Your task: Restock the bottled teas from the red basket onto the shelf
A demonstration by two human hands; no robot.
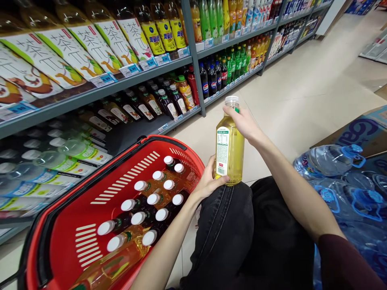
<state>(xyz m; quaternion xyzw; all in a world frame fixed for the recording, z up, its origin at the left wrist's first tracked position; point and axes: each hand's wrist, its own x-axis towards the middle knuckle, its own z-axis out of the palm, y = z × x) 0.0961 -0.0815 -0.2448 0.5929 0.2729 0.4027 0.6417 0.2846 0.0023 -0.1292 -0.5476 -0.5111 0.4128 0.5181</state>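
Note:
A bottle of pale yellow drink (236,155) with a clear-white cap stands upright just above my knee, its printed back label turned toward me. My left hand (211,177) is wrapped round its lower part, the thumb lying across the base. Around the neck, just under the cap, my right hand (240,121) has closed; some of its fingers are hidden behind the bottle. To the left of my knee, the red shopping basket (121,159) holds several white-capped bottles of amber and dark drink, most upright, with one larger bottle (111,262) lying tilted at the near end.
A grey shelf (169,64) of drinks runs along the left and into the distance, with price tags on its edges. Large blue-capped water bottles (329,159) and a cardboard box (356,129) sit close on my right. Pale floor tiles (290,88) stretch ahead.

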